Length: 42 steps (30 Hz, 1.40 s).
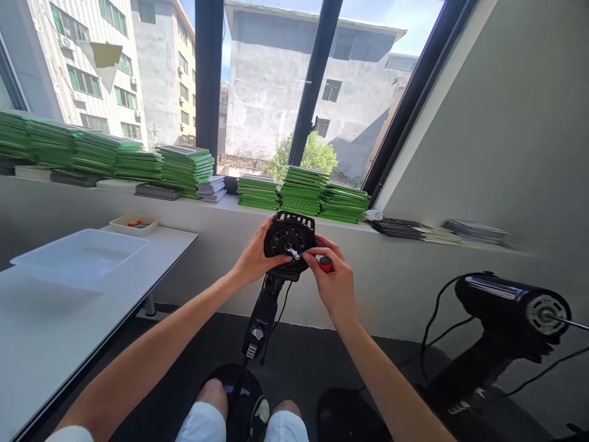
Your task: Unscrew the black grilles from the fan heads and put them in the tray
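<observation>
A black fan motor head (289, 242) with a metal shaft at its middle stands on a black stem (262, 316) rising from between my knees. My left hand (253, 258) wraps round the left side of the motor head. My right hand (334, 276) is closed, pinching a small red-and-black cap (326, 264) just right of the shaft, its fingertips touching the motor face.
A white table (41, 325) at left carries a translucent tray (78, 253) and a small dish (133, 224). Stacks of green booklets (301, 190) line the window sill. Another black fan motor (510, 301) with cables sits at right on the dark floor.
</observation>
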Motion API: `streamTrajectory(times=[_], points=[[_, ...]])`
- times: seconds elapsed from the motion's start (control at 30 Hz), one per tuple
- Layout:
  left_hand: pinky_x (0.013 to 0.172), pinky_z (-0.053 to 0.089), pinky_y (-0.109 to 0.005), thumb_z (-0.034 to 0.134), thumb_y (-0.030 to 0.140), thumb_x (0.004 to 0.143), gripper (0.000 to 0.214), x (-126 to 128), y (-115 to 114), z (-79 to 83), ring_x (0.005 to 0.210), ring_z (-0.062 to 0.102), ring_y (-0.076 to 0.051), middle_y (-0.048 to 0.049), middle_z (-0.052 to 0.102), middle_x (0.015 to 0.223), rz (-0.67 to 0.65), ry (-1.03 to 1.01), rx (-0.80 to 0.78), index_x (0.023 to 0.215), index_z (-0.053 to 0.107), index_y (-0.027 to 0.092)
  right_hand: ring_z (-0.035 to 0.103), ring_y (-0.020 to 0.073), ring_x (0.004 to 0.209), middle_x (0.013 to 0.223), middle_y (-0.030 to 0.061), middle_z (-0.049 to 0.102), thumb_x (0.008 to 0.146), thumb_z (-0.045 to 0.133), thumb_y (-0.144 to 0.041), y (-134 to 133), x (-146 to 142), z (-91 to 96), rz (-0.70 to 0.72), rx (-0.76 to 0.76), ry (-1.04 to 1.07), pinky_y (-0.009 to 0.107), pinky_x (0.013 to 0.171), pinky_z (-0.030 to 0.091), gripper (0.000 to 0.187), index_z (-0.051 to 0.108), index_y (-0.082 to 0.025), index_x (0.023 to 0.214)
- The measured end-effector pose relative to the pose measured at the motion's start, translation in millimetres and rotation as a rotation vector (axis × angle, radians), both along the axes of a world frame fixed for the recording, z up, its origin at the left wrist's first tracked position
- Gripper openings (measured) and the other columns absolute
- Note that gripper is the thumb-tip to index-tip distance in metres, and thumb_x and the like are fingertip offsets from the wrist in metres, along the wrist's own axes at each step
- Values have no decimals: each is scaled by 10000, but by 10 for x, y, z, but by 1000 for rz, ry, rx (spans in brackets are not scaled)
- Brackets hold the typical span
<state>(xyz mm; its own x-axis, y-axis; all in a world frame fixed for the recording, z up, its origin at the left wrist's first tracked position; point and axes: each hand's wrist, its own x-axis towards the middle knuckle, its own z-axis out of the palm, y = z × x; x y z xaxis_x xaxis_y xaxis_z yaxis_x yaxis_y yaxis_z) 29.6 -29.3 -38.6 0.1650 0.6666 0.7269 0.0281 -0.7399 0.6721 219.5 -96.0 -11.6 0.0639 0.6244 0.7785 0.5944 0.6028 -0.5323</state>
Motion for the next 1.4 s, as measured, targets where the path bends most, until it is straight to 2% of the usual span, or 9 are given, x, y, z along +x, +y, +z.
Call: streamTrajectory(times=[0.37, 0.63, 0.8, 0.87, 0.93, 1.03, 1.1, 1.23, 1.4], points=[[1210, 373, -519, 878, 456, 728, 1048, -20, 74, -38, 1457, 454, -364, -126, 476, 1588, 14, -36, -32, 1591, 308, 283, 630, 269, 1170, 1314, 78, 668, 845, 695, -490, 84, -124, 121, -27, -78, 26, 417, 983, 484, 240, 741, -257, 807], [1214, 379, -502, 890, 431, 719, 1050, -23, 184, -23, 1464, 456, -354, -127, 479, 1592, 11, -23, 0, 1590, 325, 273, 634, 241, 1026, 1237, 93, 648, 797, 697, -487, 172, -115, 201, -73, -125, 1, 381, 858, 504, 256, 713, -237, 743], [1231, 360, -502, 894, 416, 712, 1045, -34, 215, 4, 1483, 435, -355, -131, 464, 1607, 23, -7, 10, 1584, 343, 251, 622, 249, 1054, 1259, 105, 625, 816, 691, -475, 224, -124, 169, -69, -126, 0, 415, 912, 491, 262, 670, -226, 741], [1231, 360, -504, 896, 406, 709, 1037, -45, 218, 15, 1483, 436, -356, -126, 468, 1606, 23, 0, 8, 1580, 354, 255, 616, 254, 1102, 1254, 103, 629, 823, 689, -470, 259, -121, 129, -60, -104, 14, 423, 945, 489, 244, 653, -231, 793], [1224, 370, -506, 894, 398, 712, 1026, -52, 217, 21, 1473, 450, -355, -117, 480, 1598, 23, -3, -6, 1578, 360, 266, 616, 251, 1139, 1264, 98, 636, 825, 698, -479, 303, -120, 83, -42, -92, 51, 422, 954, 500, 268, 639, -245, 943], [1220, 376, -505, 895, 395, 711, 1023, -56, 208, 24, 1458, 470, -352, -113, 504, 1579, 29, -27, -36, 1577, 366, 266, 625, 247, 1171, 1395, 110, 595, 813, 733, -527, 369, -122, 23, 29, -115, 156, 414, 931, 530, 547, 560, -283, 1272], [1218, 379, -504, 898, 397, 705, 1027, -54, 199, 24, 1448, 482, -351, -113, 521, 1563, 32, -44, -57, 1575, 370, 263, 642, 249, 1141, 1407, 107, 604, 812, 738, -553, 405, -126, -3, 63, -141, 197, 405, 906, 547, 650, 536, -294, 1373], [1191, 413, -507, 889, 417, 717, 1001, -47, 191, 16, 1430, 499, -355, -105, 543, 1541, 32, -66, -97, 1568, 380, 279, 667, 245, 988, 1168, 80, 720, 831, 700, -584, 448, -131, -26, 70, -190, 183, 381, 808, 562, 603, 630, -254, 1330], [1187, 406, -545, 875, 431, 744, 1039, -30, 242, -34, 1435, 484, -367, -128, 502, 1560, 55, -55, -63, 1596, 294, 303, 651, 216, 897, 1088, 73, 725, 796, 724, -580, 485, -157, -39, 61, -209, 235, 336, 721, 540, 618, 642, -233, 1301]])
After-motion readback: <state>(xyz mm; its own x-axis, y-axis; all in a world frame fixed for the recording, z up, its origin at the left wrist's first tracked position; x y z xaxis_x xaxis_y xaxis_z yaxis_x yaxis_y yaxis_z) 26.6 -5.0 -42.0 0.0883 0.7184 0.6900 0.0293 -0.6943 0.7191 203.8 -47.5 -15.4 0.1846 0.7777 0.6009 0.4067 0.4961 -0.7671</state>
